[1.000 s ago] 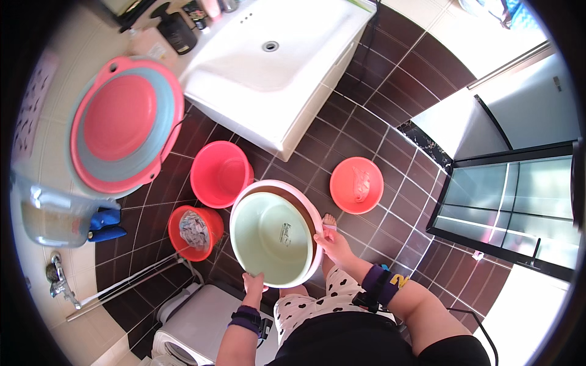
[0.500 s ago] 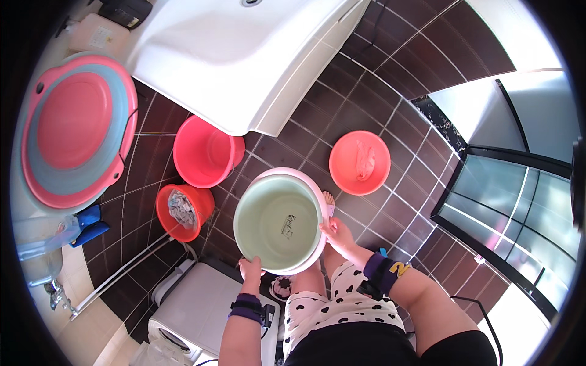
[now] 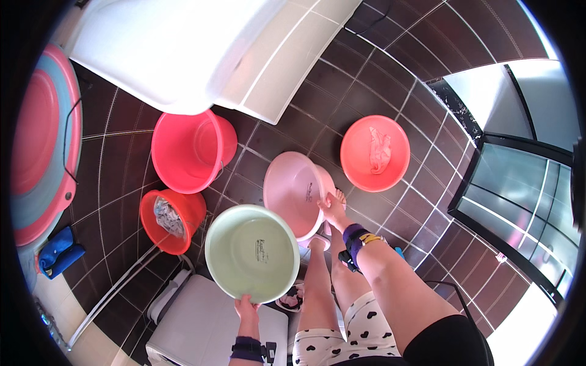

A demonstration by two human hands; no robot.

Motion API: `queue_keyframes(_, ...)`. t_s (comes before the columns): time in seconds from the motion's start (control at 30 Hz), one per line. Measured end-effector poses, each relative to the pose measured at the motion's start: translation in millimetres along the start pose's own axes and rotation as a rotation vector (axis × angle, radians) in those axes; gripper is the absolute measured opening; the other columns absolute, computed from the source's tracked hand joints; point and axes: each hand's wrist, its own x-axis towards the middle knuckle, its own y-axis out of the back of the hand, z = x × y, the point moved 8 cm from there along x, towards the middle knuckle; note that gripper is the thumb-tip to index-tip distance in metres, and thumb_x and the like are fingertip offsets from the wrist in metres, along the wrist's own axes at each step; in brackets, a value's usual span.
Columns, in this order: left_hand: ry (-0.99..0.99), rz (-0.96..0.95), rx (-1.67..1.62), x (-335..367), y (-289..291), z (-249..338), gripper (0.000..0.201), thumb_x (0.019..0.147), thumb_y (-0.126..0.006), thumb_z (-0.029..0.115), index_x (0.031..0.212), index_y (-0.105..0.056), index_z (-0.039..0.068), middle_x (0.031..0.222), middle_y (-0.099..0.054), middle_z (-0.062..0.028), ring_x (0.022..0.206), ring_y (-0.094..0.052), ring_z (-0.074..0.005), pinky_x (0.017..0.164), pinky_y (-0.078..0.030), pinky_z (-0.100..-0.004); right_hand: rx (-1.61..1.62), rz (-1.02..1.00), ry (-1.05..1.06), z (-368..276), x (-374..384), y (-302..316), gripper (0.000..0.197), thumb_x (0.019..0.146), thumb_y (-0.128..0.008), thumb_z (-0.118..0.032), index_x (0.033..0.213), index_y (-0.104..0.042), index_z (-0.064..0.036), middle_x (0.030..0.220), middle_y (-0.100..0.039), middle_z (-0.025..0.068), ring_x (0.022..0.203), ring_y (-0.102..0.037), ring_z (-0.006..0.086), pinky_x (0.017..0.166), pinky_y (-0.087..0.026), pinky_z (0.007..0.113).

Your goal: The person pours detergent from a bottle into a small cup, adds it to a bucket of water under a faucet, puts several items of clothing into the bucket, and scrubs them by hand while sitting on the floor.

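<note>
My left hand (image 3: 246, 308) grips the lower rim of a pale green basin (image 3: 235, 244), which is tilted so its inside and dark print show. Just right of it, my right hand (image 3: 332, 208) has its fingers over the rim of a pink basin (image 3: 287, 189), held above my feet and tilted as well. The two basins are apart, with their rims close together or overlapping in view. Beyond my right hand, a coral basin (image 3: 351, 149) stands on the floor with a crumpled pink item (image 3: 380, 149) in it, perhaps a rubber glove.
At left stand a pink bucket (image 3: 183, 152) and a red bucket (image 3: 196, 210) holding crumpled pale stuff. A white sink (image 3: 159, 55) juts out above them. A white appliance (image 3: 213, 311) is at lower left, a glass shower door (image 3: 519, 201) at right. A pink-and-blue basin (image 3: 36, 140) hangs at far left.
The green basin has come out of the pink one and moved left and nearer in my left hand. My right hand keeps the pink basin. The view has tilted.
</note>
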Motion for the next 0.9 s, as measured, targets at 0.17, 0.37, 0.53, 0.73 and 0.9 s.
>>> queue_keyframes(0.17,0.065,0.054,-0.078,8,24,-35,0.044,0.076,-0.05,0.004,0.118,-0.038,0.003,0.1,-0.055,-0.0123,0.076,-0.059,-0.0223,0.053,-0.049,-0.0319,-0.157,0.136,0.14,20,41,-10,0.053,0.081,-0.059,-0.041,0.113,-0.051,0.0005,0.095,-0.06,0.0204,0.092,-0.058,0.0335,0.079,-0.044,0.04)
queue_keyframes(0.37,0.178,-0.054,-0.095,22,-7,-70,0.043,0.074,-0.051,0.004,0.115,-0.04,0.007,0.104,-0.054,-0.0101,0.083,-0.058,-0.0227,0.058,-0.049,-0.0333,0.077,0.148,0.05,156,108,-15,0.037,0.08,-0.061,-0.031,0.104,-0.051,-0.0045,0.101,-0.059,0.0209,0.099,-0.056,0.0365,0.084,-0.043,0.042)
queue_keyframes(0.53,0.141,-0.05,-0.141,7,7,-85,0.037,0.075,-0.052,0.001,0.111,-0.044,0.006,0.1,-0.057,-0.0097,0.081,-0.059,-0.022,0.056,-0.051,-0.0329,-0.041,0.087,-0.221,108,75,-14,0.06,0.08,-0.063,-0.03,0.127,-0.038,-0.0007,0.115,-0.056,0.0245,0.109,-0.054,0.0361,0.093,-0.042,0.04)
queue_keyframes(0.73,0.149,-0.111,-0.068,-1,-1,-90,0.035,0.075,-0.053,0.001,0.108,-0.045,0.007,0.099,-0.057,-0.0084,0.081,-0.059,-0.0217,0.057,-0.05,-0.033,-0.188,0.033,-0.19,100,54,10,0.062,0.081,-0.061,-0.027,0.131,-0.038,0.002,0.114,-0.058,0.0227,0.107,-0.056,0.0341,0.091,-0.044,0.037)
queue_keyframes(0.9,0.126,-0.115,-0.062,-29,-6,-75,0.036,0.075,-0.054,0.001,0.109,-0.045,0.007,0.099,-0.057,-0.0082,0.082,-0.059,-0.0226,0.057,-0.05,-0.0333,0.141,-0.111,-0.129,80,8,-4,0.026,0.078,-0.06,-0.021,0.098,-0.066,-0.0051,0.088,-0.067,0.0161,0.085,-0.065,0.0249,0.076,-0.05,0.033)
